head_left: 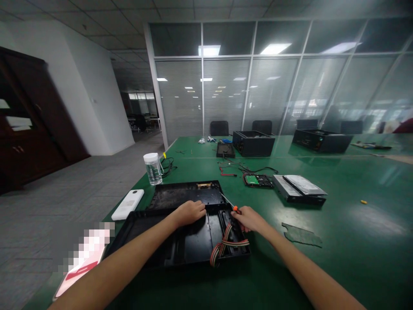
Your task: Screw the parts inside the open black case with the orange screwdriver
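A black, opened computer case (180, 245) lies on the green table (338, 241) in front of me. My left hand (190, 212) rests on the case's far edge with its fingers curled over it. My right hand (248, 218) is closed around a screwdriver (229, 203) with an orange collar, whose thin shaft points up and left over the case. A striped ribbon cable (222, 246) hangs from the case's right side just under my right hand. Behind the case lies a flat black cover panel (180, 193).
A white power bank (128, 204) and a clear lidded jar (152, 168) stand to the left. A hard drive board (256, 180), an optical drive (298, 188), loose cables and two more black cases (253, 143) sit farther back. A grey scrap (301, 235) lies to the right.
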`<state>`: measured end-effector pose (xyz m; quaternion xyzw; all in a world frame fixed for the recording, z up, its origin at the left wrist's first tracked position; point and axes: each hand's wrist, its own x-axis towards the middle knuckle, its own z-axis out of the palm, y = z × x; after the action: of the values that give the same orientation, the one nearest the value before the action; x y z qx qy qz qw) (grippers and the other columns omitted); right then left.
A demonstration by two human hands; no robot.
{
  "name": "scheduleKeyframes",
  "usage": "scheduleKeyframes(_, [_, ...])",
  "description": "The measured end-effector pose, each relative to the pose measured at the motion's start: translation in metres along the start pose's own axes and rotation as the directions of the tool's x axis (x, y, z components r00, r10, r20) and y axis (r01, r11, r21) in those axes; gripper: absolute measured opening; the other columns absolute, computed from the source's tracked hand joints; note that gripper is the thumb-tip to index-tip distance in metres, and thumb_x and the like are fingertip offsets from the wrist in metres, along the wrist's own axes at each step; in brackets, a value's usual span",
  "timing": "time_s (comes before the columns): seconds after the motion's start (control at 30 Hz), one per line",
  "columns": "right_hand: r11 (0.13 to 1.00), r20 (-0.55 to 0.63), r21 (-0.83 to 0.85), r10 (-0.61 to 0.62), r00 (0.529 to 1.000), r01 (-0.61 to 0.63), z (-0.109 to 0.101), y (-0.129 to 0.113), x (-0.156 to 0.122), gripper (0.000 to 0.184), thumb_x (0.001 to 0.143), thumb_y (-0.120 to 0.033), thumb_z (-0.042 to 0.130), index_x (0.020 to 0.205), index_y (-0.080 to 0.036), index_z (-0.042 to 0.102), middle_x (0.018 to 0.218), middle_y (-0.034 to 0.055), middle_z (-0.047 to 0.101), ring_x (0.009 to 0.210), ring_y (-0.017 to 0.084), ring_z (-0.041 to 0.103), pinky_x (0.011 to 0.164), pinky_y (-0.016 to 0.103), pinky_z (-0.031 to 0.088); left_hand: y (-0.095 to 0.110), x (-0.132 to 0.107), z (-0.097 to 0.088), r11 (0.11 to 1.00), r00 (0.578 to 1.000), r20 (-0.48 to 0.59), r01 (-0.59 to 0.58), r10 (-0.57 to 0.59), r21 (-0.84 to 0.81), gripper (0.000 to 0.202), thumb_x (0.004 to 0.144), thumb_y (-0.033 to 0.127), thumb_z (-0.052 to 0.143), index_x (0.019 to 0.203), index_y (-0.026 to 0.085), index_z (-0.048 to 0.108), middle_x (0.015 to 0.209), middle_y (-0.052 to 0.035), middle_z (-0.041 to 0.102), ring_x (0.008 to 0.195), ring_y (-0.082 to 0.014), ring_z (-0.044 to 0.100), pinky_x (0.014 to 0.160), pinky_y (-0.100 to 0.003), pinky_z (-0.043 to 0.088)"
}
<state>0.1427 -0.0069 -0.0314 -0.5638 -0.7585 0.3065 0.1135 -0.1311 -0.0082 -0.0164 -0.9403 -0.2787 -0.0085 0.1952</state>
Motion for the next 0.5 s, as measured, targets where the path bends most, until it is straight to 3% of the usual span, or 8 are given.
scheduleKeyframes(0.17, [0.999,-0.041,-0.045,-0.002,0.999,0.000,0.004,-0.001,0.001,0.047,0.088,-0.043,0.032,0.056,-0.017,0.054,0.051,0.0065,0.061,0.039,0.013,0.056,0.042,0.020,0.041,0.000,0.008,-0.014,0.996,0.997,0.046,0.069,-0.067,-0.053,0.013,0.086,0.011,0.040,0.094,0.015,0.050,0.086,-0.0076,0.058,0.076,-0.0182,0.055,0.061,-0.026,0.044])
scheduleKeyframes(0.33, [0.997,-0.009,-0.012,-0.070,0.998,0.070,0.007,-0.005,-0.002,0.049,0.087,-0.048,0.034,0.055,-0.017,0.054,0.050,0.0057,0.061,0.040,0.013,0.056,0.042,0.020,0.039,0.012,0.038,-0.033,0.968,0.989,0.083,0.135,-0.120,-0.211,0.008,0.086,0.019,0.043,0.091,0.016,0.049,0.082,-0.0052,0.060,0.074,-0.0183,0.059,0.065,-0.026,0.045])
scheduleKeyframes(0.4, [0.996,-0.001,0.029,-0.088,0.996,0.088,0.006,-0.004,-0.003,0.050,0.086,-0.052,0.035,0.054,-0.017,0.053,0.049,0.0052,0.061,0.040,0.013,0.055,0.042,0.020,0.039,0.015,0.051,-0.034,0.956,0.993,0.055,0.111,-0.100,-0.272,0.008,0.084,0.018,0.046,0.091,0.016,0.051,0.085,-0.0054,0.061,0.078,-0.0186,0.059,0.069,-0.025,0.045])
scheduleKeyframes(0.5, [0.991,-0.121,0.107,-0.065,0.990,0.079,0.002,0.001,-0.002,0.051,0.084,-0.056,0.034,0.062,-0.016,0.057,0.050,0.0035,0.061,0.039,0.012,0.054,0.043,0.020,0.039,0.018,0.061,-0.025,0.911,0.993,0.003,0.109,-0.118,-0.399,0.019,0.083,0.015,0.048,0.101,0.018,0.051,0.090,-0.0042,0.062,0.084,-0.0171,0.059,0.075,-0.024,0.044])
